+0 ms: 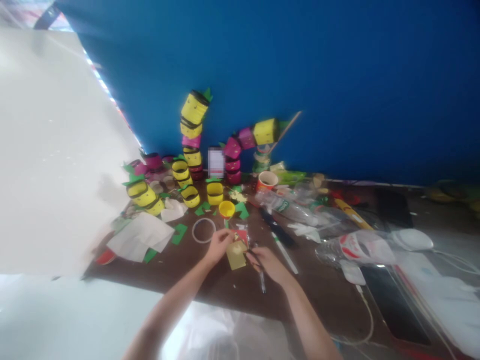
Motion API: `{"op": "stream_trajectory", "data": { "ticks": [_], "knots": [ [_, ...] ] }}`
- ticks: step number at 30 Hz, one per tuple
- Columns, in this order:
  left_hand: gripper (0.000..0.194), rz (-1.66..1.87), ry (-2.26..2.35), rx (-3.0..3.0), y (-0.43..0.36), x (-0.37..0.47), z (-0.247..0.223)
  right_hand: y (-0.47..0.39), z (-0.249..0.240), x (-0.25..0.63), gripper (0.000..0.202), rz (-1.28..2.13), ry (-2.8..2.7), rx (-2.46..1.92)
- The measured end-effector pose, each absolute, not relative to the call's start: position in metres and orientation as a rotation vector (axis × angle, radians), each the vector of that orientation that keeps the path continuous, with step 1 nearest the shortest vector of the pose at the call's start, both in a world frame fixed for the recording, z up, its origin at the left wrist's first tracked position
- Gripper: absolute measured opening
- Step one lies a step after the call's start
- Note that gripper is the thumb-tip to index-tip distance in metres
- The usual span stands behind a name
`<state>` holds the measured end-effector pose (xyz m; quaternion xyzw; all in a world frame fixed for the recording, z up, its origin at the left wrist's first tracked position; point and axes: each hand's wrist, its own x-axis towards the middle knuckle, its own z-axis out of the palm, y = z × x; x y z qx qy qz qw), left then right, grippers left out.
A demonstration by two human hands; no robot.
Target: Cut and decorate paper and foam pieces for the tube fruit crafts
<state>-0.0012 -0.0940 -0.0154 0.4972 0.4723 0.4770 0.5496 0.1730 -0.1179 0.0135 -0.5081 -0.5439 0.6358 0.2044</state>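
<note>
Just in front of me, a square of gold paper [236, 256] with a pale mark lies between my hands. My left hand [220, 246] is at its upper left edge, fingertips pinched together on a small gold piece [236, 236]. At the paper's right edge my right hand [267, 264] is closed around a slim dark tool [253, 257]; blur hides its exact kind. A clear pen-like stick [263, 283] shows below that hand. Behind the fingers lies a red piece of paper [243, 234]. A tape ring [203, 230] is left of my left hand.
Yellow and magenta paper-wrapped cups [215, 193] stand and stack along the blue wall. White paper [140, 236] and green scraps [179, 233] lie left. A black-handled knife [277, 227], plastic bottles [360, 247] and a phone [397, 305] occupy the right. The table's front edge is close to me.
</note>
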Motion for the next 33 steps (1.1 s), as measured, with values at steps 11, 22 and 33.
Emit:
{"op": "stream_trajectory", "data": {
  "ticks": [11, 22, 33],
  "knots": [
    [0.025, 1.117, 1.127, 1.176, -0.0952, -0.0008, -0.0116, -0.1185, 0.012, 0.1748, 0.049, 1.81, -1.485, -1.374],
    [0.025, 1.121, 1.143, 1.173, -0.0944, -0.0013, -0.0158, -0.1193, 0.0127, 0.1767, 0.049, 1.792, -1.529, -1.359],
    [0.028, 1.119, 1.152, 1.168, -0.0937, 0.0, -0.0186, -0.1206, 0.0126, 0.179, 0.045, 1.809, -1.516, -1.383]
  ]
}}
